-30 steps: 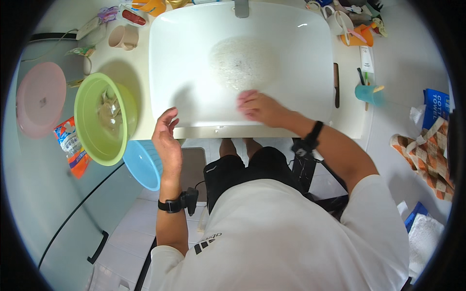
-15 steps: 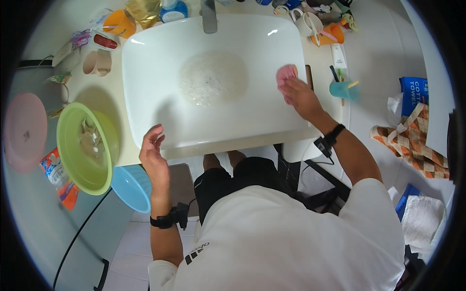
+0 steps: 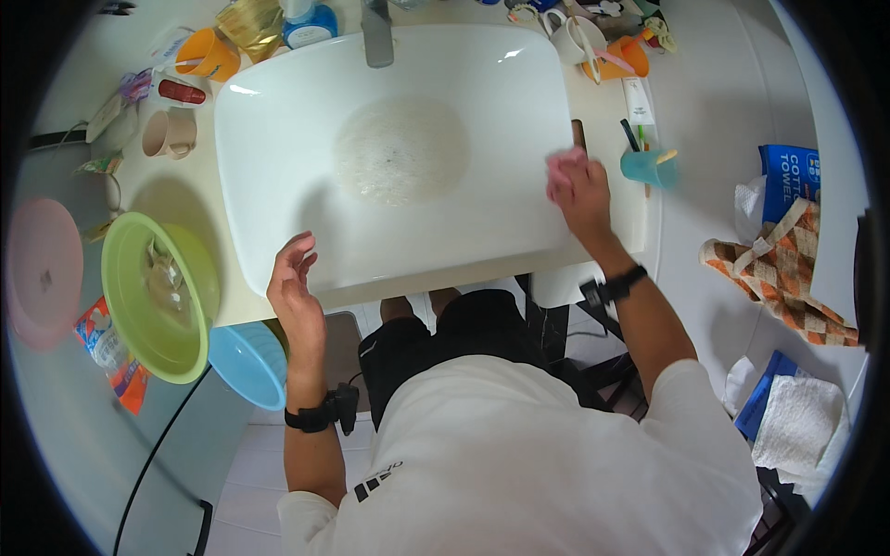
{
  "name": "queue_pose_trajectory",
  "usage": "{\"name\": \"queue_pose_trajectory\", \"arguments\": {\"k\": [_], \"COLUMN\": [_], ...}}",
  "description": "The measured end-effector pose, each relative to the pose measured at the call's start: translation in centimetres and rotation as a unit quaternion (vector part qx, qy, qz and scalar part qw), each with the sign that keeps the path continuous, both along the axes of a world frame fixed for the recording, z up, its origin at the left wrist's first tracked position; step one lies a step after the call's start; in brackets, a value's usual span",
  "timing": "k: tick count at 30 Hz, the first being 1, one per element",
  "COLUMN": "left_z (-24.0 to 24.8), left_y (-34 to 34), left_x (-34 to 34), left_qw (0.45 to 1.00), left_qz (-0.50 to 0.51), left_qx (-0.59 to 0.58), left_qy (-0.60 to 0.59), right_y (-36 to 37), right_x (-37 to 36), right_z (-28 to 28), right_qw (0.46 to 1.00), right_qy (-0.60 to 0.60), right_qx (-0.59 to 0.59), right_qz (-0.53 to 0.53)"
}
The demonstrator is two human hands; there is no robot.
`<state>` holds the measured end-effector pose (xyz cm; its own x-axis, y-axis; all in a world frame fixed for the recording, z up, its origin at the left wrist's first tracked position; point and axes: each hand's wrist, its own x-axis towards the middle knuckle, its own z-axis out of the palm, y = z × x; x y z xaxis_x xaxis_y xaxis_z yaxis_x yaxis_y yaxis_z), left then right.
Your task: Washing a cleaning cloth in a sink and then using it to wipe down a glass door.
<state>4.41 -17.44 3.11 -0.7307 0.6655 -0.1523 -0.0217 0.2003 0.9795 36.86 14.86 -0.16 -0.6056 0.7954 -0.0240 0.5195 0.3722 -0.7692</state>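
Observation:
A wide white washbasin (image 3: pixel 505 208) lies in front of me, with a pool of cloudy, bubbly water (image 3: pixel 399 153) in its middle. My right hand (image 3: pixel 590 206) is closed around a crumpled pink cloth (image 3: pixel 559 176) at the basin's right rim. Part of the cloth is hidden under the fingers. Over the basin's front left corner hovers my left hand (image 3: pixel 295 289), its fingers loosely bent and apart, with nothing in it. The grey faucet (image 3: pixel 377 37) rises at the back rim.
On the left are a green tub (image 3: pixel 116 306), a blue basin (image 3: pixel 250 366) and a beige mug (image 3: pixel 169 135). An orange cup (image 3: pixel 208 56) and a blue bottle (image 3: pixel 310 28) stand behind. To the right are a teal cup (image 3: pixel 640 168), a white mug (image 3: pixel 577 42) and a checked cloth (image 3: pixel 783 278).
My right hand has moved outward to the basin's right rim and bunched the pink cloth more tightly. My left hand has barely moved. The view has shifted slightly.

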Motion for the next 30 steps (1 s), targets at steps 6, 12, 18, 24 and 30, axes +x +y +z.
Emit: {"name": "queue_pose_trajectory", "arguments": {"k": [6,12,18,24,30], "left_z": [1.1,0.0,-1.0,-0.1,0.3], "left_y": [2.5,0.6,-0.1,1.1,2.7], "left_x": [-0.1,-0.6,-0.4,0.3,0.3], "left_qw": [0.999,1.0,1.0,1.0,0.999], "left_qz": [-0.026,0.017,0.013,0.007,-0.033], "left_qx": [0.027,0.009,0.01,0.006,0.018], "left_qy": [-0.004,0.019,0.003,-0.003,-0.001], "right_y": [2.1,-1.7,-2.8,-1.3,0.3], "right_x": [-1.4,-1.4,-0.3,-0.1,-0.7], "right_z": [0.1,3.3,3.5,2.0,0.2], "right_qw": [0.96,0.993,0.956,0.973,0.986], "right_qy": [-0.105,-0.073,-0.174,-0.086,-0.077], "right_qx": [0.25,0.091,0.23,0.214,0.148], "right_qz": [-0.066,0.025,0.052,-0.006,0.014]}}
